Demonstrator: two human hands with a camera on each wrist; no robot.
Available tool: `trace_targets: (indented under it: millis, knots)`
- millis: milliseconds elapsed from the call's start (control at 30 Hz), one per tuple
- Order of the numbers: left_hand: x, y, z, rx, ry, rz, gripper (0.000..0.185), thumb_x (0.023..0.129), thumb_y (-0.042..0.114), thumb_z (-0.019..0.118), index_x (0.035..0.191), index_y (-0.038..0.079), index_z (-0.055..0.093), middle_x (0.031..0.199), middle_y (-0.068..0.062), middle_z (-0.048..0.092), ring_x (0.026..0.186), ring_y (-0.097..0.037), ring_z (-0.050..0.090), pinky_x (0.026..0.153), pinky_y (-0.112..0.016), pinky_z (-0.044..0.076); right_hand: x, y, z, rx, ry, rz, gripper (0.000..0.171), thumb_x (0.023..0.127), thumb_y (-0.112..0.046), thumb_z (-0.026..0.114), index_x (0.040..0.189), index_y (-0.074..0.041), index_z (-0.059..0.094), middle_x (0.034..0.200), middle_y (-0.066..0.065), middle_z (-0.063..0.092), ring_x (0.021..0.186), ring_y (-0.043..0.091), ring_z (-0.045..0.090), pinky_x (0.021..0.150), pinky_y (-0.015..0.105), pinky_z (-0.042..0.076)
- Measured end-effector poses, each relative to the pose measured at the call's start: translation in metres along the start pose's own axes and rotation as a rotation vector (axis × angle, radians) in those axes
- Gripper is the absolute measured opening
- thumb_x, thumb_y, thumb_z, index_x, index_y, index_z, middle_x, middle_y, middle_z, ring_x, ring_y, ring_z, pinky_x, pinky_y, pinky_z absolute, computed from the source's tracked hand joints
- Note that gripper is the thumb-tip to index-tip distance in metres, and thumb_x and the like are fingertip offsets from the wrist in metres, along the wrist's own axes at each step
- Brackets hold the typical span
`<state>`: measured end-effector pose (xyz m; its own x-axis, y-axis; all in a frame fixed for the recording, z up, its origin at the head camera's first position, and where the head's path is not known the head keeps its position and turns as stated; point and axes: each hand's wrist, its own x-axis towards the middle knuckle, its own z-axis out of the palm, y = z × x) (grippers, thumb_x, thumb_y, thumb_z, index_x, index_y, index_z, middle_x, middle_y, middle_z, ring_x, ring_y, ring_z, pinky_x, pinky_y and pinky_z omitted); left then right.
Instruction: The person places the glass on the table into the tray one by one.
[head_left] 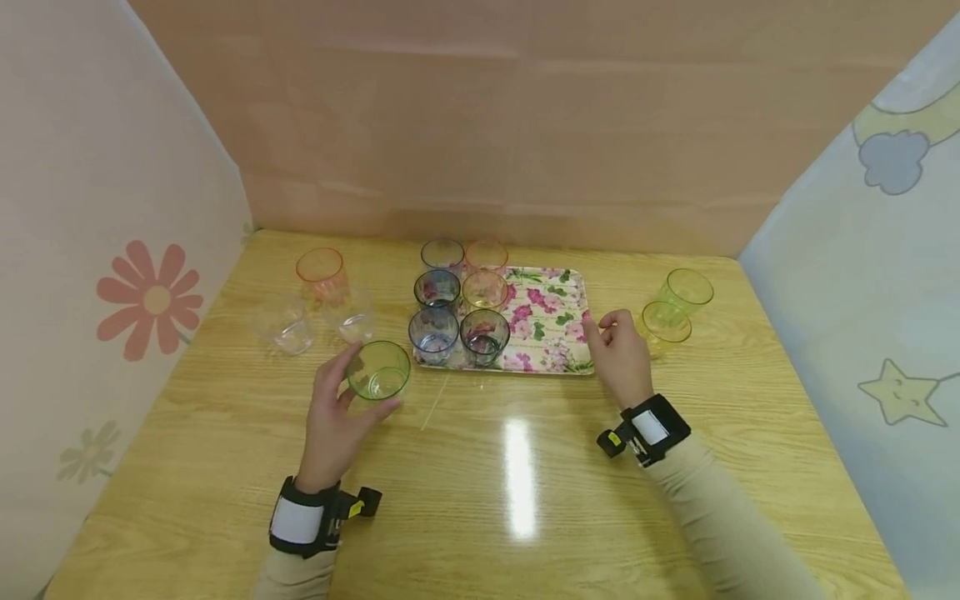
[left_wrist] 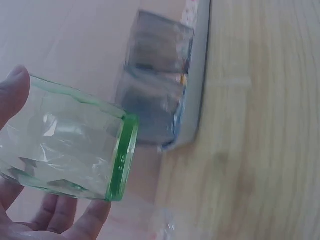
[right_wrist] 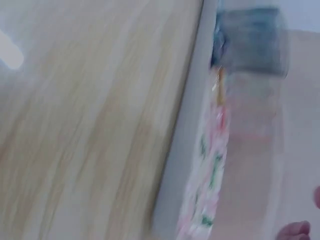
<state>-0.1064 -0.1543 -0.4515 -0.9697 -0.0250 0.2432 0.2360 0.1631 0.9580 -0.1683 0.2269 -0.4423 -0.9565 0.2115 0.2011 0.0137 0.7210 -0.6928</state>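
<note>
Your left hand [head_left: 339, 421] grips a transparent green round cup [head_left: 381, 377] at eight o'clock from the pink-flowered rectangular tray [head_left: 542, 329]; your right hand [head_left: 624, 357], fingers loosely bent, unladen, is near its three o'clock edge.

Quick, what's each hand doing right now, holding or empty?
Left hand: holding a green cup.
Right hand: open, holding nothing, near the flowered tray.

beige sleeves [head_left: 735, 525] | black wristbands [head_left: 671, 417] | white patches [head_left: 297, 521] | black wrist cameras [head_left: 370, 502] | yellow tags [head_left: 356, 508]
</note>
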Motion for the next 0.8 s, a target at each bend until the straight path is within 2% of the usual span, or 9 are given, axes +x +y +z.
trace_targets:
  millis: [100,167,267,367,500,633,733,800]
  knots:
    - [0.001,0.007,0.008,-0.014,-0.054,0.032,0.091,0.074,-0.015,0.083,0.153,0.004,0.042,0.141,-0.022,0.041,0.127,-0.025,0.042,0.102,-0.019,0.044,-0.007,-0.012,0.005,0.107,0.086,-0.092,0.027,0.104,-0.028,0.059,0.109,-0.002,0.053,0.073,0.006,0.051,0.057,0.018,0.045,0.054,0.029,0.034]
    - [0.000,0.013,0.015,-0.016,-0.091,0.058,0.092,0.073,-0.015,0.083,0.153,0.003,0.042,0.141,-0.022,0.043,0.128,-0.024,0.043,0.102,-0.021,0.045,-0.012,-0.021,0.007,0.197,0.101,-0.151,0.024,0.104,-0.023,0.059,0.110,-0.001,0.054,0.078,0.006,0.052,0.063,0.018,0.046,0.058,0.026,0.035]
    - [0.000,0.022,0.025,-0.024,-0.149,0.085,0.094,0.073,-0.012,0.085,0.155,0.007,0.042,0.142,-0.019,0.044,0.130,-0.025,0.044,0.103,-0.032,0.047,-0.020,-0.036,0.011,0.341,0.073,-0.237,0.021,0.104,-0.015,0.058,0.114,0.003,0.055,0.089,0.009,0.055,0.076,0.016,0.048,0.067,0.023,0.038]
    - [0.001,0.031,0.038,-0.046,-0.213,0.102,0.095,0.074,-0.008,0.086,0.156,0.011,0.041,0.144,-0.016,0.044,0.132,-0.028,0.044,0.104,-0.045,0.047,-0.029,-0.051,0.014,0.494,-0.002,-0.309,0.025,0.105,-0.011,0.053,0.121,0.008,0.054,0.106,0.014,0.057,0.095,0.018,0.052,0.082,0.024,0.041]
    - [0.003,0.039,0.057,-0.050,-0.281,0.122,0.093,0.076,-0.002,0.087,0.156,0.014,0.041,0.150,-0.014,0.043,0.134,-0.031,0.043,0.101,-0.056,0.045,-0.041,-0.066,0.019,0.681,-0.150,-0.364,0.046,0.111,-0.026,0.041,0.137,0.011,0.046,0.134,0.020,0.052,0.124,0.027,0.048,0.104,0.035,0.039]
    - [0.003,0.044,0.075,-0.060,-0.328,0.141,0.093,0.076,0.001,0.088,0.156,0.013,0.042,0.153,-0.015,0.042,0.137,-0.032,0.043,0.101,-0.054,0.047,-0.050,-0.076,0.025,0.816,-0.326,-0.379,0.069,0.111,-0.047,0.026,0.155,0.006,0.028,0.158,0.021,0.032,0.145,0.038,0.029,0.118,0.053,0.025]
    - [0.002,0.045,0.085,-0.105,-0.369,0.152,0.093,0.076,-0.002,0.087,0.156,0.010,0.041,0.154,-0.018,0.043,0.139,-0.033,0.042,0.103,-0.048,0.048,-0.055,-0.079,0.029,0.864,-0.426,-0.362,0.077,0.108,-0.056,0.017,0.162,0.000,0.013,0.166,0.019,0.019,0.151,0.042,0.017,0.119,0.063,0.011]
    - [0.001,0.044,0.090,-0.135,-0.388,0.160,0.093,0.076,-0.004,0.086,0.156,0.006,0.040,0.154,-0.021,0.042,0.141,-0.034,0.041,0.105,-0.045,0.048,-0.058,-0.079,0.030,0.876,-0.473,-0.346,0.080,0.107,-0.060,0.012,0.163,-0.004,0.007,0.168,0.018,0.014,0.152,0.042,0.013,0.117,0.068,0.006]
